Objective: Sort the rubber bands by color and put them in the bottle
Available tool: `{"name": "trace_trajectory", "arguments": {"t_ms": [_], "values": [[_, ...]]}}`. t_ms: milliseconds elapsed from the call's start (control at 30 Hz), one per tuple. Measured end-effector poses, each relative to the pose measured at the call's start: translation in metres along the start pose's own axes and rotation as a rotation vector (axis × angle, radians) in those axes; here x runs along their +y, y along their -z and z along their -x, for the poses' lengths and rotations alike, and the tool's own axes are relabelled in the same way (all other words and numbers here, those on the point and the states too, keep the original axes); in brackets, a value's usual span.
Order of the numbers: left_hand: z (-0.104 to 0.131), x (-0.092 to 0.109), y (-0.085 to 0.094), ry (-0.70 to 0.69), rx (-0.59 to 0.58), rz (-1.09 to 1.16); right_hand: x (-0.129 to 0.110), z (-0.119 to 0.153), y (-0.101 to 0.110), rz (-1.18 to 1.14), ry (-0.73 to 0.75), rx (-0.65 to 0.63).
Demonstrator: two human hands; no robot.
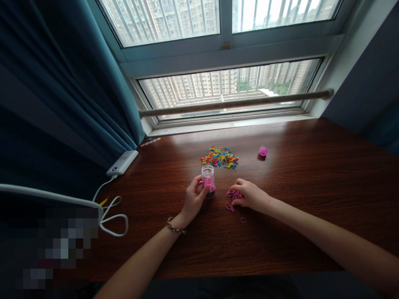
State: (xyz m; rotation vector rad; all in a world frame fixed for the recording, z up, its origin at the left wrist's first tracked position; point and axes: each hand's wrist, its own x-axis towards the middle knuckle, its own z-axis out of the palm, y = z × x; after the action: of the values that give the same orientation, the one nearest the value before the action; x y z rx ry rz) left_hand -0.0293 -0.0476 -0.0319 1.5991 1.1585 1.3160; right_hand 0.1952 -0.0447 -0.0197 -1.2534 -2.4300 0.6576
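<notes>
My left hand [195,195] is wrapped round a small clear jar [208,171], which stands upright and uncapped on the table. Pink rubber bands [208,182] fill its lower part. To the right of the jar, my right hand [247,194] has its fingers curled on a small bunch of pink rubber bands [235,195] at the tabletop. A few loose bands [230,207] lie just below those fingertips. One pale band [243,220] rests apart, nearer the front edge. Behind the jar spreads a pile of red, yellow, blue and orange rubber bands [220,158].
On the dark wooden table [299,174], a pink lid [263,151] sits at the back right. A white power strip [122,163] and its looped cable [118,226] lie at the left by the blue curtain [102,91]. A barred window [224,85] stands behind.
</notes>
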Motion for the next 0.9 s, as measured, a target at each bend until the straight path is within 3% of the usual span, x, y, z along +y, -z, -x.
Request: {"name": "trace_trajectory", "arguments": {"t_ms": [133, 300, 400, 500, 667, 767, 900], "values": [[0.001, 0.000, 0.002, -0.019, 0.010, -0.123, 0.000, -0.008, -0.001, 0.078, 0.003, 0.034], [0.001, 0.006, 0.004, -0.155, 0.036, -0.324, 0.005, -0.010, -0.001, 0.047, -0.046, 0.080], [-0.001, 0.009, 0.005, -0.217, 0.038, -0.406, 0.011, -0.011, 0.010, -0.171, -0.130, 0.111], [-0.002, 0.010, 0.004, -0.252, 0.022, -0.476, 0.014, -0.013, 0.027, -0.541, -0.209, 0.119], [-0.001, 0.010, 0.002, -0.282, -0.058, -0.508, -0.006, -0.017, 0.037, -1.081, -0.236, 0.241], [0.000, 0.011, 0.002, -0.306, -0.087, -0.503, -0.022, -0.019, 0.029, -1.064, -0.222, 0.274], [0.000, 0.009, 0.003, -0.317, -0.109, -0.497, -0.034, -0.019, 0.017, -0.772, -0.149, 0.407]]}}
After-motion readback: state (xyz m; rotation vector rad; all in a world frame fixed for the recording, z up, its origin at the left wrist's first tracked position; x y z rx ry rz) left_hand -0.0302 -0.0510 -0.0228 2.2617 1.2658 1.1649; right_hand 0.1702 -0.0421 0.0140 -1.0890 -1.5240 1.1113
